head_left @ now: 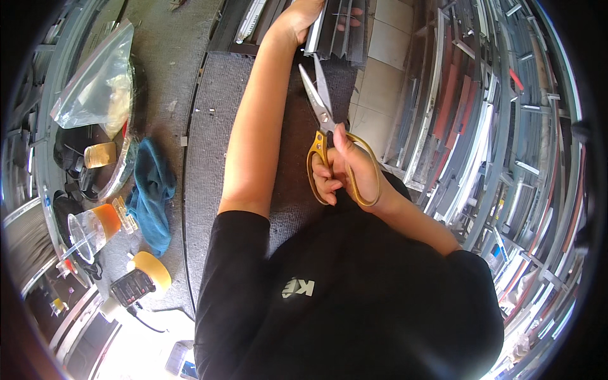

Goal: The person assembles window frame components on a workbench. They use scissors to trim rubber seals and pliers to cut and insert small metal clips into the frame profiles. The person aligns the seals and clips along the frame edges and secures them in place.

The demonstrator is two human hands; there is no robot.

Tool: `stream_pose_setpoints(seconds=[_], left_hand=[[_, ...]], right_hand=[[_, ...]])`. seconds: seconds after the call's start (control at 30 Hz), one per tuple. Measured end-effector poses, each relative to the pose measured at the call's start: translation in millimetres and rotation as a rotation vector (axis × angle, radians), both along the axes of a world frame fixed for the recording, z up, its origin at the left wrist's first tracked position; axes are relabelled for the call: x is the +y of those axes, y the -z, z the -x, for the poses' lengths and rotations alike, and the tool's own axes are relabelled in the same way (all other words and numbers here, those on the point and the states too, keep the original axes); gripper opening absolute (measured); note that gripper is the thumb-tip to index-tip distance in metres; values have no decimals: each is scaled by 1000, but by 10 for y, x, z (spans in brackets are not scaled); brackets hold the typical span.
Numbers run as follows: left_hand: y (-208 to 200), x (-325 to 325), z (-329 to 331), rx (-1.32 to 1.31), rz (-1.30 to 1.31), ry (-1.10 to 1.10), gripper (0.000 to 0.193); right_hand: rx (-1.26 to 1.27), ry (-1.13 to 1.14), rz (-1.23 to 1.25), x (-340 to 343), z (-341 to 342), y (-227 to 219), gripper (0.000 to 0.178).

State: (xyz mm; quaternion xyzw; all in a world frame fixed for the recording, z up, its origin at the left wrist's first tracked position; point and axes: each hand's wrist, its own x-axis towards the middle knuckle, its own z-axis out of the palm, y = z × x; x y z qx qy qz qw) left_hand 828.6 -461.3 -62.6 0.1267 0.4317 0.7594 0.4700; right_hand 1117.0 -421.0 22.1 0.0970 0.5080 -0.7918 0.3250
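My right hand [348,168] grips a pair of scissors [326,117] by its gold-coloured loop handles. The silver blades stand slightly apart and point up, toward the near end of a dark metal frame [354,47] at the top of the view. Along that frame runs a narrow white strip [313,31]. My left arm reaches forward, and my left hand [300,19] lies against the frame beside the white strip. Its fingers are mostly hidden or cut off by the upper edge, so their grip does not show.
Grey carpet covers the work surface [218,120]. To the left are a blue cloth [152,196], a clear plastic bag [101,88], a yellow tape roll [152,269], and a cup with an orange band [95,228]. Many long metal profiles [494,126] fill racks on the right, beyond pale floor tiles [383,76].
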Motion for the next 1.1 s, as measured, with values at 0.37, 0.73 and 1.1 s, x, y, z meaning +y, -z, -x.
stream_pose_setpoints(seconds=[0.37, 0.73, 1.1], left_hand=[[-28, 10, -43, -44, 48, -20, 70], [-105, -38, -130, 373, 256, -223, 73], [-122, -30, -110, 164, 15, -47, 70]], right_hand=[[-10, 57, -12, -10, 278, 67, 84], [-85, 118, 41, -121, 398, 113, 94], [46, 200, 1, -219, 443, 205, 102]])
